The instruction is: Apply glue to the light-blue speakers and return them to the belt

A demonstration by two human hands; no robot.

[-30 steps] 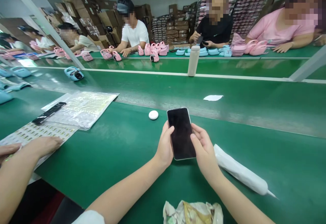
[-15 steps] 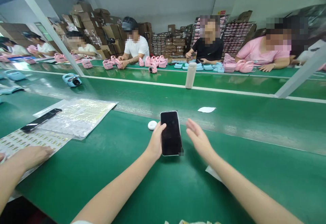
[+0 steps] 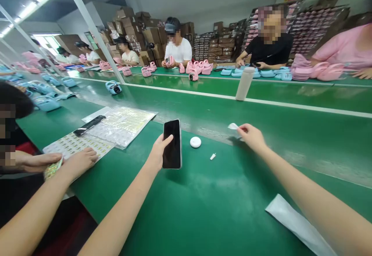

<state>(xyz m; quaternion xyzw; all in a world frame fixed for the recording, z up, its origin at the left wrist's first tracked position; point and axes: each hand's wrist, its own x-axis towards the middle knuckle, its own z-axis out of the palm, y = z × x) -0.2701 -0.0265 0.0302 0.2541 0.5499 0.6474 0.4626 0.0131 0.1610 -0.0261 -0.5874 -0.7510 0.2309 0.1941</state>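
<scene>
My left hand (image 3: 158,151) grips a dark-screened smartphone (image 3: 172,144) by its left side, thumb over the screen's edge, above the green table. Over to the right, my right hand (image 3: 252,137) pinches a small white piece of paper (image 3: 233,126) between thumb and fingertips. Between my hands lie a round white disc-shaped object (image 3: 195,142) and a tiny white piece with a thin tip (image 3: 213,156). A flat white strip (image 3: 293,219), perhaps paper or a sleeve, rests under my right forearm.
At left, a co-worker's hands (image 3: 80,165) work at a sticker sheet (image 3: 65,145), beside a plastic-wrapped stack (image 3: 124,122) and a black strip (image 3: 89,125). A pale bottle (image 3: 244,84) stands on the line. Several people sit opposite, among pink and blue cases (image 3: 113,87).
My right hand, formerly apart beside the phone, has reached right and taken hold of the white paper. The phone has shifted left in my left hand. The view has swung leftward.
</scene>
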